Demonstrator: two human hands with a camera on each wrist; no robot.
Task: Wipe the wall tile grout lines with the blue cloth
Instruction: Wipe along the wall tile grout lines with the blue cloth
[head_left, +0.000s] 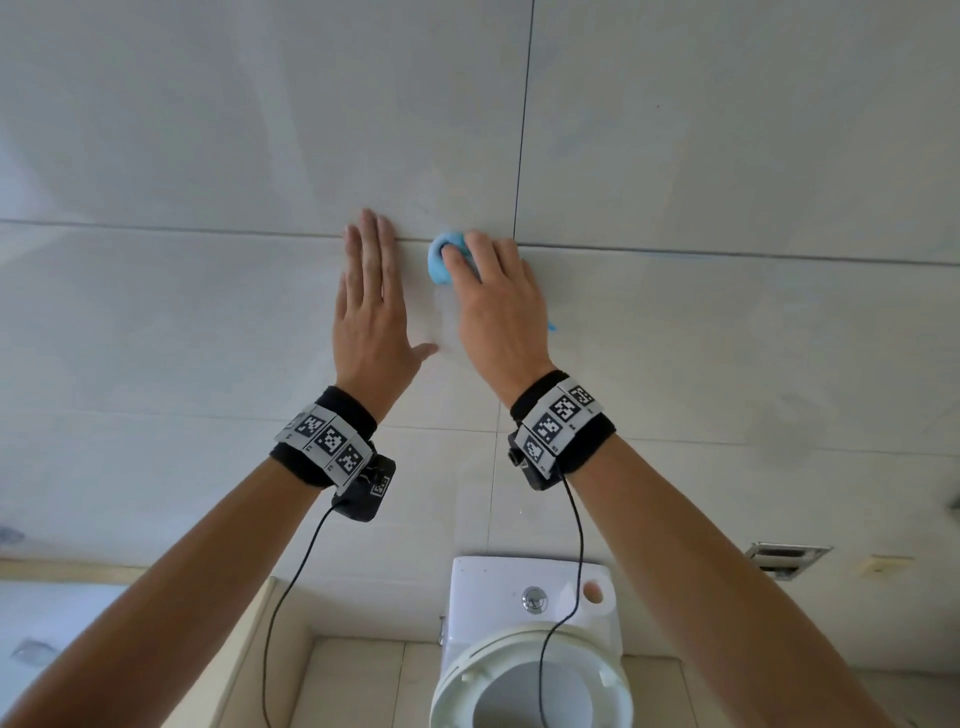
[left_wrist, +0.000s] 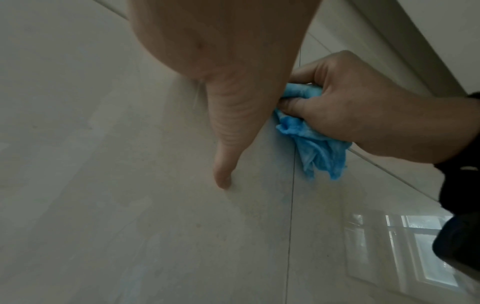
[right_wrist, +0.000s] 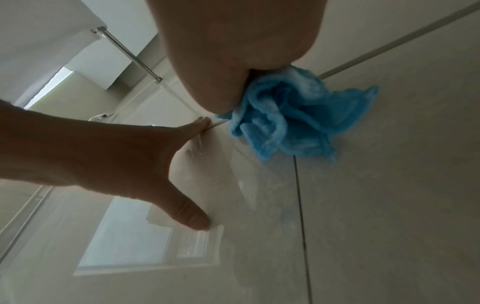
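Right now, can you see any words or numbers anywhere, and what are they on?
No words or numbers can be read.
The left wristband and right wristband carry black-and-white square code patterns, not letters.
The blue cloth, wall tiles and toilet tank show no writing.

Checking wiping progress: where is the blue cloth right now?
In the head view the blue cloth is bunched under the right hand, pressed on the horizontal grout line just left of its crossing with the vertical one, beside the left hand.

right hand (right_wrist: 233, 61) at top center bunches the blue cloth (right_wrist: 291, 119) against the wall; left hand (right_wrist: 109, 160) lies flat at left.
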